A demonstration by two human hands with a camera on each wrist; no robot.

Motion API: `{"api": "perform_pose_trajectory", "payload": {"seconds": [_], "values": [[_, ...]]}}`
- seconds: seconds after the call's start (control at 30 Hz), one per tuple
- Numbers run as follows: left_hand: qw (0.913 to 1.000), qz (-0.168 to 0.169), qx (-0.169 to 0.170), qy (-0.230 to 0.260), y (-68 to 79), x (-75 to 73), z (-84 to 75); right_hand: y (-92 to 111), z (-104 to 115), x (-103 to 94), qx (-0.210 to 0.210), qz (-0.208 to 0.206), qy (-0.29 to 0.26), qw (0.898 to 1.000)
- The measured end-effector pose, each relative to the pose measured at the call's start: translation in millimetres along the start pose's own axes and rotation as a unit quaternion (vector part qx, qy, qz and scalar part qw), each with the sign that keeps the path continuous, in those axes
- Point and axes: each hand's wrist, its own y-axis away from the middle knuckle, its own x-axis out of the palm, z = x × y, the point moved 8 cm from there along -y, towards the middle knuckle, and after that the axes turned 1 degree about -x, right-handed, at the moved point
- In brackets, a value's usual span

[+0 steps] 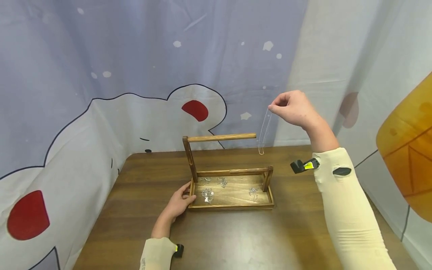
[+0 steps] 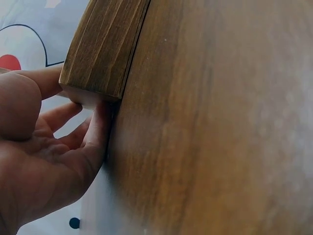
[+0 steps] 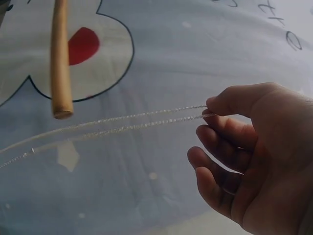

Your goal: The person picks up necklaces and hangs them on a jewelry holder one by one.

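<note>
Between thumb and forefinger my right hand (image 1: 293,108) pinches a thin silver necklace chain (image 3: 132,128). The chain hangs in a long loop, its lower end just right of the free tip of the upper bar (image 1: 222,137) of a wooden jewelry stand (image 1: 233,207). In the right wrist view the other fingers are loosely bent. My left hand (image 1: 179,202) grips the left end of the stand's tray, thumb over the rim and fingers against the end (image 2: 90,95). Inside the tray lie several silver necklaces (image 1: 207,195), mostly at the left, with one small pile (image 1: 253,193) at the right.
A second, lower bar (image 1: 249,170) runs along the back of the tray to a short post (image 1: 267,179) at the right. The stand rests on a brown wooden table (image 1: 229,240). Behind it hangs a printed curtain (image 1: 152,56), close to the table's back edge.
</note>
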Motion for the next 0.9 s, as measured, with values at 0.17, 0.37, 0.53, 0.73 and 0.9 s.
{"api": "perform_pose_trajectory", "payload": {"seconds": [0.17, 0.37, 0.53, 0.73, 0.9], "values": [[1.0000, -0.003, 0.007, 0.005, -2.5, -0.6, -0.6, -5.8, -2.8, 19.2, 0.003, 0.020, -0.022, 1.000], [0.9999, -0.008, 0.008, 0.001, 0.5, -0.8, 0.0, -6.9, -10.1, 44.5, 0.016, 0.042, -0.039, 0.998], [0.9998, -0.004, 0.019, 0.004, 1.6, -0.2, 3.7, -3.7, -15.2, 55.3, 0.017, 0.037, -0.042, 0.998], [0.9990, 0.001, 0.045, 0.000, 1.1, -0.6, 3.6, -3.4, -19.2, 68.9, 0.019, 0.060, -0.038, 0.997], [0.9997, -0.009, 0.018, 0.010, 0.1, 0.7, 1.3, -1.4, -19.7, 77.3, 0.016, 0.069, -0.021, 0.997]]}}
